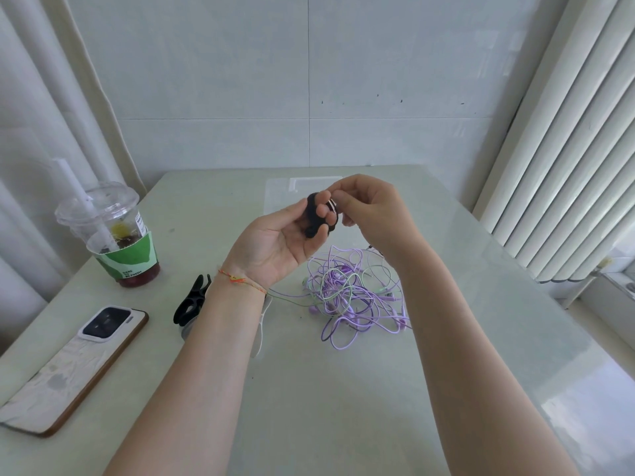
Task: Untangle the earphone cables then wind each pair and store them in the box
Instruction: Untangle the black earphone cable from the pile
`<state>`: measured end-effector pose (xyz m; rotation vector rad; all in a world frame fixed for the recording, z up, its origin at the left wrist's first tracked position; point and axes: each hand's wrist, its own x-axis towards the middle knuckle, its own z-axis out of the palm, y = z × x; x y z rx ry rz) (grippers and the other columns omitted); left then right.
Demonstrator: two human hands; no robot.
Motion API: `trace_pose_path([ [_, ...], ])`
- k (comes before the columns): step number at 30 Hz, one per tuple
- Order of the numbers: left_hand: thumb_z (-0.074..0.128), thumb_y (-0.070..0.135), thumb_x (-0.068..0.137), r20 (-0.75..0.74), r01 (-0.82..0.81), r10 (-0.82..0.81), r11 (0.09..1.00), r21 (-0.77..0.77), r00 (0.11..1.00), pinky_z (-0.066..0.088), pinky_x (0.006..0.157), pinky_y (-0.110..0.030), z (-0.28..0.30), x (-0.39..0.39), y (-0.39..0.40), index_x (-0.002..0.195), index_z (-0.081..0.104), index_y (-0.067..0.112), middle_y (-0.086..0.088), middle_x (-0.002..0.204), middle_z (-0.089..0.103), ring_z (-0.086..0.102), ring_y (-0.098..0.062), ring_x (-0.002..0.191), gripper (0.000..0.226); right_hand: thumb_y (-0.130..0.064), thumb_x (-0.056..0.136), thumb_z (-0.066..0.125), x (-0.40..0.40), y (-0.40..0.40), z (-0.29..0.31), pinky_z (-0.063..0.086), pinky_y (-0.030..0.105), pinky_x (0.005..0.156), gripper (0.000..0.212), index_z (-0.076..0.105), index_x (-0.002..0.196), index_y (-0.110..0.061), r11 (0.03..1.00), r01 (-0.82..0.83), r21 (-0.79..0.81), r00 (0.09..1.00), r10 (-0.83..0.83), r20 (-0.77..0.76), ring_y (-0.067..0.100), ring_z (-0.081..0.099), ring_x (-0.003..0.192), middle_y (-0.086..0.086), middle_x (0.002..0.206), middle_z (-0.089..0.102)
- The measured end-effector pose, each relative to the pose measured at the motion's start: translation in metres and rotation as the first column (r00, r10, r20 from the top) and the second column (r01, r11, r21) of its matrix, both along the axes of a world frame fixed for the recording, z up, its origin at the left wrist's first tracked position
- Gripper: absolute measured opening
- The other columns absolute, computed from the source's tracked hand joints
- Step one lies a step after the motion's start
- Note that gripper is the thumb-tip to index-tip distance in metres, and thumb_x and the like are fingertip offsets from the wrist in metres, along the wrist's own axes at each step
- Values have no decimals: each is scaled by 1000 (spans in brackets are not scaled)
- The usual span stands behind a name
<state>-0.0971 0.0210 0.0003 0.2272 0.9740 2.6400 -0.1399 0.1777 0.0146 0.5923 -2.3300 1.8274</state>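
Black cable winder [314, 216] held up above the surface [343, 389], long axis running up-down and tilted slightly, white cable [332, 203] wrapped at its right end. Left hand [281, 238] palm up, fingers curled round the winder. Right hand [369, 207] fingers bent, pinching the white cable at the winder's edge. Below the hands, a tangle of purple and green earphone cables [354, 293] lies on the surface, no single direction. Second black winder [192, 300] beside the left wrist. Phone [79, 365] and iced drink cup [117, 235] at far left.
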Motion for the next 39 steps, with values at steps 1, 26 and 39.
trace_pose_path([
  [1,47,16,91,-14,-4,5,999,33,1000,58,66,-21,0,0,0,93,75,4,-5,86,64,66,-16,88,30,-8,93,56,-1,0,-2,47,22,62,14,69,90,-11,999,-10,48,1000,10,9,8,54,56,0,71,64],
  [26,48,28,100,-77,-380,372,899,-219,925,43,88,-28,-13,-13,-5,107,66,27,11,109,71,63,-7,110,19,-19,88,56,1,-1,-2,34,18,45,19,75,90,-19,841,158,518,987,-124,-100,6,43,45,-13,57,48],
  [39,59,16,95,-187,-472,445,710,-522,876,55,90,-40,-18,-15,3,99,72,15,1,94,73,68,-11,87,13,-22,83,62,12,-7,7,40,13,53,8,71,81,-23,879,53,474,993,6,-122,5,54,61,-11,67,62],
])
